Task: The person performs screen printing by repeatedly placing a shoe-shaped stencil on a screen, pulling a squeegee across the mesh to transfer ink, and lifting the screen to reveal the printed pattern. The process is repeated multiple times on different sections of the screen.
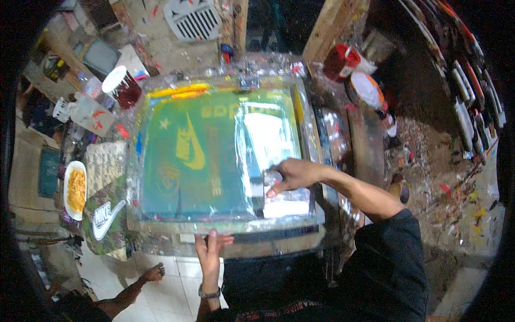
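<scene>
A screen-printing frame (177,204) with green mesh and pale reversed designs lies on a cluttered, ink-stained bench, with glare across its right part. My right hand (287,177) is on the glary lower right of the mesh, fingers closed around a small object that is blurred and partly hidden. My left hand (212,249) is at the frame's front edge with its fingers apart, holding nothing. Left of the frame are a camouflage mat (99,239) with a white emblem and a white oval dish (75,190) of orange-yellow stuff.
A white tub (120,86) with dark red contents stands at upper left, a red container (341,61) and an orange-rimmed tub (365,91) at upper right. Long rolled or stacked items (472,123) line the right. Someone's bare foot (153,272) shows on white floor tiles at lower left.
</scene>
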Demonstrator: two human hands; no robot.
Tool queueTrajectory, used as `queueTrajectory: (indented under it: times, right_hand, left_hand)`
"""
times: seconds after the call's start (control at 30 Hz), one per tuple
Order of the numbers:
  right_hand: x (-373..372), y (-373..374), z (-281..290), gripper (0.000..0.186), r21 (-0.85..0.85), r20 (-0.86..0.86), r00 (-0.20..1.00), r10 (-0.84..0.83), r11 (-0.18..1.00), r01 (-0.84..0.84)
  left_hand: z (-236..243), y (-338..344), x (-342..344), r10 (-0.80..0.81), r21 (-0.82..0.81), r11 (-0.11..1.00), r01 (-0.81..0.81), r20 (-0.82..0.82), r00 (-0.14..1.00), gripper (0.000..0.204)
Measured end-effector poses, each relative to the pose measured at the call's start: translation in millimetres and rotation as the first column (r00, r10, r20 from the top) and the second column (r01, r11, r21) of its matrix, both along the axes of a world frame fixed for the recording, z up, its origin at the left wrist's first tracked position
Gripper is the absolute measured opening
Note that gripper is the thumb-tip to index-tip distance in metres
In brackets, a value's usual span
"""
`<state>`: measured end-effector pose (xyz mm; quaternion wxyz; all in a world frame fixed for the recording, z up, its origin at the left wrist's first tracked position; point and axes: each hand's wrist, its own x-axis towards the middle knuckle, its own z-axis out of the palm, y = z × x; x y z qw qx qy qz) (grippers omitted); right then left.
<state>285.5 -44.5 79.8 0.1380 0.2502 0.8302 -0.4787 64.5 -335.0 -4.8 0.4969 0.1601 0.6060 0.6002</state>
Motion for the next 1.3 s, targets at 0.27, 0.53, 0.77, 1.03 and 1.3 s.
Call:
queueTrajectory:
  times: [0.27,0.53,0.77,1.03,1.3]
  right_hand:
    - [-54.0,114.7,16.2,0.056,0.902,-0.245,0.969,-0.031,0.358,0.240]
    - [-23.3,-11.6,-6.0,0.026,0.924,-0.141,0.972,0.191,0.377,0.060]
    - [-27.7,33.9,8.9,0.044,0.766,-0.129,0.985,0.111,0.642,0.027]
    - [-37.7,40.9,-9.9,0.043,0.887,-0.122,0.979,-0.163,0.425,0.182]
    - [-1.6,-36.0,10.0,0.047,0.622,-0.036,0.999,0.016,0.783,0.010]
  left_hand:
    - [7.9,3.5,1.8,0.012,0.007,1.000,-0.012,-0.004,1.000,0.063]
    - [4.7,1.5,4.6,0.049,-0.073,0.996,-0.050,-0.007,0.999,0.058]
    - [4.0,3.4,0.2,0.014,-0.057,0.998,-0.014,0.004,1.000,0.062]
    - [6.4,-0.4,4.1,0.071,-0.126,0.990,-0.070,0.006,0.997,0.051]
    - [3.2,3.0,0.8,0.002,-0.047,0.999,-0.001,0.016,1.000,0.044]
